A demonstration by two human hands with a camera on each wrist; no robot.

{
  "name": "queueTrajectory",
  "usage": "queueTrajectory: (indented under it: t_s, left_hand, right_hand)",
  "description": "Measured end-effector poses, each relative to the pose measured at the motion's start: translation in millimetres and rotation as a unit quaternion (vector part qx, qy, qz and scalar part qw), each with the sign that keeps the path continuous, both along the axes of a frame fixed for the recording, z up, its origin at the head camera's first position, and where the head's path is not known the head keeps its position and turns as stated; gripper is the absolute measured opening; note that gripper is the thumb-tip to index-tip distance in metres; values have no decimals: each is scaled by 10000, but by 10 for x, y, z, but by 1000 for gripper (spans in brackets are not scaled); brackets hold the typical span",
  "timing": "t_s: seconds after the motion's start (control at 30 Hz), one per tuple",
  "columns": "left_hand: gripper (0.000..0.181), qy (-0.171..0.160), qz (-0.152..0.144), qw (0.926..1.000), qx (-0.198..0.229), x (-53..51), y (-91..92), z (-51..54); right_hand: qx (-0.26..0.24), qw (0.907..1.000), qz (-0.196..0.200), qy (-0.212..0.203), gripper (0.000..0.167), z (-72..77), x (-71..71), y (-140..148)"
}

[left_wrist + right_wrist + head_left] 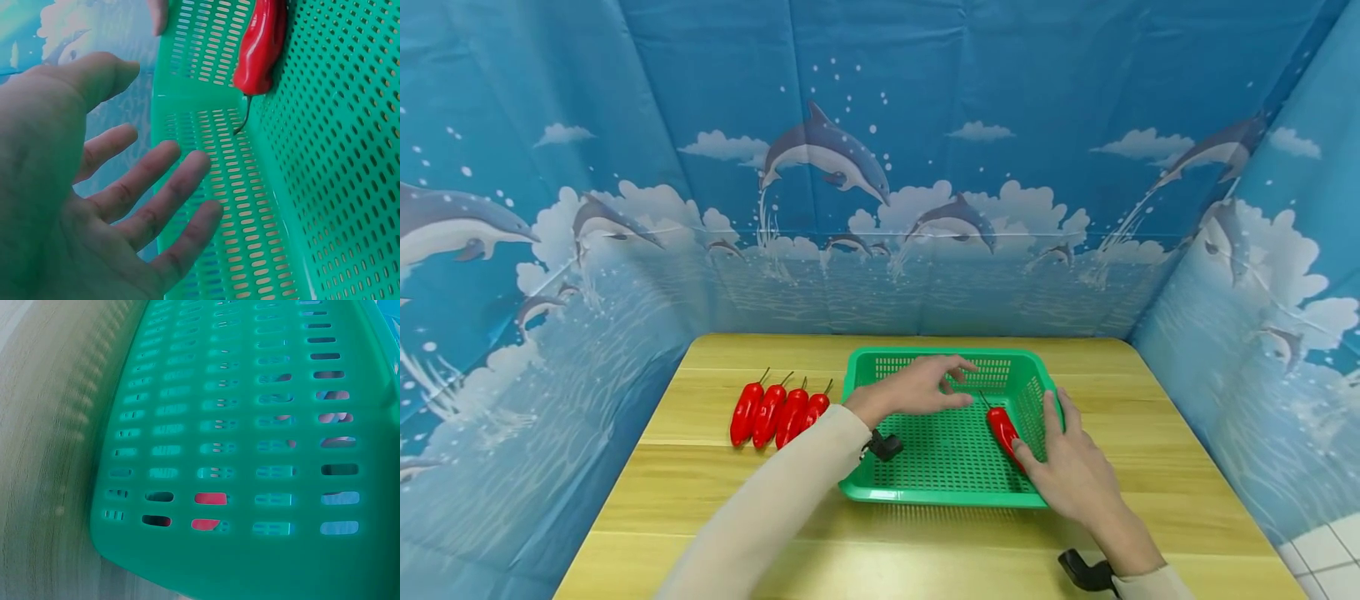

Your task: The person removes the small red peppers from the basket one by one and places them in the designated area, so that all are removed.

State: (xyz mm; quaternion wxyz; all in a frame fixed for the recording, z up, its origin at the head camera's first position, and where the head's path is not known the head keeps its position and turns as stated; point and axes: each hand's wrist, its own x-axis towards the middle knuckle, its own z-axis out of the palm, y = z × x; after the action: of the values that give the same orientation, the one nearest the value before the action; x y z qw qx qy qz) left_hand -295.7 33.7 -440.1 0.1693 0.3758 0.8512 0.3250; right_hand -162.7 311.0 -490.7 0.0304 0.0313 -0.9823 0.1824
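Note:
A green plastic basket (943,497) with slotted walls stands on the table. One red chili pepper (1002,427) lies inside it along the right side, its thin stem pointing away. My left hand (917,386) hovers over the basket's left and middle part, its fingers spread and loosely bent, holding nothing; the left wrist view shows its palm and the gap to the pepper (259,50). At the right rim, my right hand (1075,471) rests with fairly straight fingers along the edge and the thumb over the inside, near the pepper's lower end.
Several more red chili peppers (769,415) lie in a row on the wooden table (662,500), left of the basket; my left sleeve partly covers the row. A blue dolphin-print curtain (880,283) hangs behind and at both sides of the table.

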Motion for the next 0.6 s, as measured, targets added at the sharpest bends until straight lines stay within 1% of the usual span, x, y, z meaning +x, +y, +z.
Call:
queueTrajectory:
  t_s: [0.1, 0.23, 0.43, 0.6]
  left_hand:
    - [63, -179, -66, 9997, -127, -10, 61, -21]
    - [65, -329, -111, 9991, -230, -22, 139, -76]
    - [69, -400, -137, 9984, -363, -58, 254, -167]
    - [71, -423, -195, 9980, -425, -72, 346, -210]
  right_hand:
    - [1, 10000, 1, -23, 105, -3, 1, 2]
    - [2, 10000, -4, -51, 105, -6, 4, 3]
    - [0, 10000, 7, -27, 105, -16, 0, 12]
    - [-25, 10000, 24, 4, 106, -11, -7, 12]
